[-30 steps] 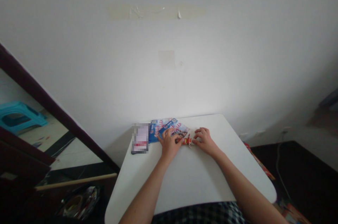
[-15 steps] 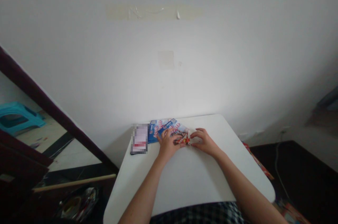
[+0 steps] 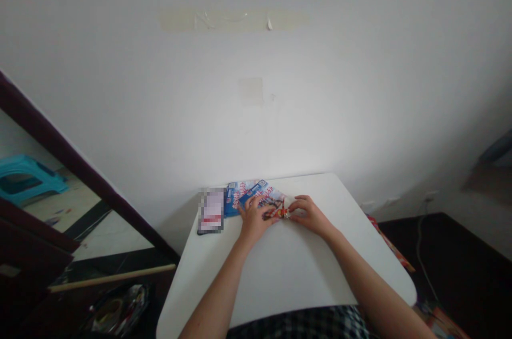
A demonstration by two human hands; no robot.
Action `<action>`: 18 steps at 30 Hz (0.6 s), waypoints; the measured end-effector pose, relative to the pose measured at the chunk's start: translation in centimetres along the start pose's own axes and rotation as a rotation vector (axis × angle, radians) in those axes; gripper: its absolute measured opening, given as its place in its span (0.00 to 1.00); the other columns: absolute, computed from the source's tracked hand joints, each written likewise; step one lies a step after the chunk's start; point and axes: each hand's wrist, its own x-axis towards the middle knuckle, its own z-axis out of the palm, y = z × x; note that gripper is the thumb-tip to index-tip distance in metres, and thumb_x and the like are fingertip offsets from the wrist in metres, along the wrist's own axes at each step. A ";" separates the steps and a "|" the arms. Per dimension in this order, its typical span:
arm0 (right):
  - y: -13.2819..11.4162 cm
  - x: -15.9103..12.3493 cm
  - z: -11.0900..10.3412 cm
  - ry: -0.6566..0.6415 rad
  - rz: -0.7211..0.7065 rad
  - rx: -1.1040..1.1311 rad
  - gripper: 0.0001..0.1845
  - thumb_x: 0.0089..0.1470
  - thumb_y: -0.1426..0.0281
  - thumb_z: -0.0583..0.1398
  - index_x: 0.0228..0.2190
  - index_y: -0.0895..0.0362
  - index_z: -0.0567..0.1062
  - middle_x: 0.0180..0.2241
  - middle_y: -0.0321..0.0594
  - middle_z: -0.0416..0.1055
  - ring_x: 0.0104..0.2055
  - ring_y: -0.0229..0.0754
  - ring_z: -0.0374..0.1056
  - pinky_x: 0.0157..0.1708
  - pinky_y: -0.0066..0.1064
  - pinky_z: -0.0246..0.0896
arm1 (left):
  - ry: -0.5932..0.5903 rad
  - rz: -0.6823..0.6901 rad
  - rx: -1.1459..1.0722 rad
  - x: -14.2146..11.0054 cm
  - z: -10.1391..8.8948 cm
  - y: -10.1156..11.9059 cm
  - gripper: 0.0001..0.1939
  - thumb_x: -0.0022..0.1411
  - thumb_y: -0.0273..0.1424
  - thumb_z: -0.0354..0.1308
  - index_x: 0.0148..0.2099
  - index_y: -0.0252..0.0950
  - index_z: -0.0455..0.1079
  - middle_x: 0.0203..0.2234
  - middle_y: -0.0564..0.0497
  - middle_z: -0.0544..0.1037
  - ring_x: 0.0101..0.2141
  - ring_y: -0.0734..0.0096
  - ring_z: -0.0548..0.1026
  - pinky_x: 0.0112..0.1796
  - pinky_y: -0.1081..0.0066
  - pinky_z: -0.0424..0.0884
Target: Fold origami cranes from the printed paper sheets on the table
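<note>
The red-and-yellow folded paper (image 3: pixel 281 213) lay sideways on the white surface (image 3: pixel 288 259), long axis running between your hands. Your right hand (image 3: pixel 311 217) pinched its end; your left hand (image 3: pixel 254 220) pressed the blue printed leaflets (image 3: pixel 256 198), beside a blurred phone (image 3: pixel 210 211).

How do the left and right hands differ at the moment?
The left hand lies on the blue printed sheet, while the right hand sits beyond that sheet's blue part, over the white table. The left hand's fingers point up and right; the right hand's curl left. Both meet at the small red wrapped piece, from opposite sides.
</note>
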 end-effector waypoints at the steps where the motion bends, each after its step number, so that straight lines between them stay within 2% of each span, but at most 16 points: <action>1: 0.1 0.1 -0.1 0.004 -0.023 0.001 0.07 0.52 0.68 0.67 0.36 0.49 0.81 0.42 0.41 0.78 0.58 0.52 0.64 0.60 0.47 0.61 | 0.006 0.007 0.000 0.1 0.1 -0.1 0.17 0.52 0.43 0.71 0.46 0.55 0.81 0.61 0.50 0.70 0.63 0.44 0.59 0.61 0.35 0.50; 5: 0.7 0.3 -0.8 0.097 -0.060 -0.015 0.06 0.53 0.68 0.65 0.35 0.49 0.81 0.41 0.39 0.79 0.56 0.50 0.67 0.58 0.46 0.61 | 0.032 0.028 0.042 0.1 0.3 -0.4 0.23 0.53 0.42 0.70 0.53 0.52 0.78 0.61 0.47 0.70 0.64 0.44 0.59 0.62 0.40 0.54; 8: 1.4 0.4 -1.9 0.244 -0.021 -0.055 0.06 0.53 0.66 0.64 0.35 0.51 0.81 0.42 0.41 0.79 0.52 0.50 0.69 0.56 0.45 0.62 | 0.062 0.064 0.104 -0.2 0.4 -0.4 0.22 0.56 0.41 0.68 0.54 0.51 0.77 0.62 0.47 0.70 0.66 0.43 0.56 0.64 0.36 0.48; 12: 2.8 0.2 -3.4 0.404 0.091 -0.153 0.09 0.54 0.63 0.62 0.34 0.52 0.81 0.40 0.43 0.79 0.48 0.50 0.70 0.54 0.45 0.62 | 0.055 0.087 0.151 -0.5 0.5 -0.4 0.20 0.59 0.41 0.65 0.54 0.49 0.76 0.61 0.48 0.72 0.65 0.44 0.59 0.64 0.32 0.44; 18: 4.9 0.0 -4.2 0.468 0.218 -0.287 0.11 0.53 0.62 0.61 0.33 0.54 0.82 0.38 0.45 0.80 0.44 0.50 0.72 0.51 0.42 0.62 | 0.001 0.079 0.134 -0.4 0.5 -0.6 0.19 0.62 0.40 0.61 0.55 0.47 0.75 0.62 0.48 0.72 0.64 0.49 0.62 0.64 0.41 0.55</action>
